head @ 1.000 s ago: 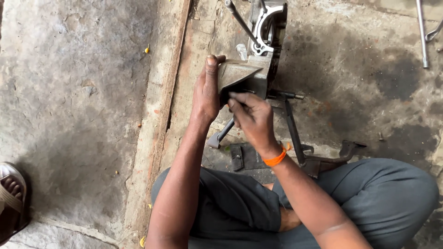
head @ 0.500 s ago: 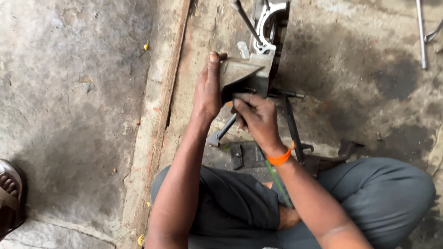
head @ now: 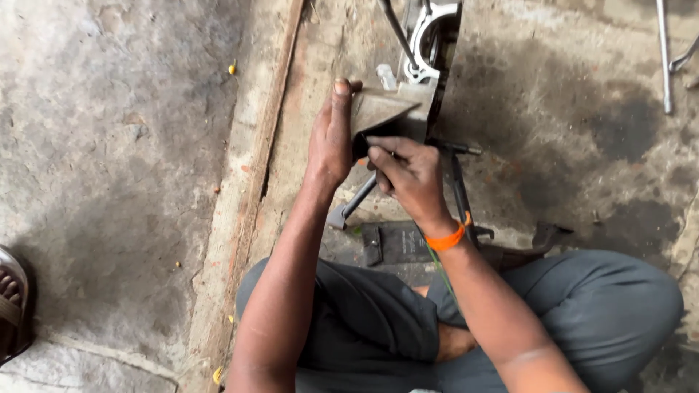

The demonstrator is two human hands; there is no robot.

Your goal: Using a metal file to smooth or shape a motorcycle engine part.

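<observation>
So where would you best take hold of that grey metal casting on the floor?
Probably by the flat wedge-shaped end of the metal casting, coming from its left side, as the left hand does. That end is broad and bare; the far end carries a curved bracket, and the right hand works with a dark tool beneath.

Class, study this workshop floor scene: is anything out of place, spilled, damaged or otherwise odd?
Yes. Dark stains blotch the concrete floor right of the metal casing that the left hand steadies, like spilled oil. Tools lie loose: a rod and a socket wrench.

bare concrete floor (head: 109, 145) left, tools (head: 459, 189) crowding right
</observation>
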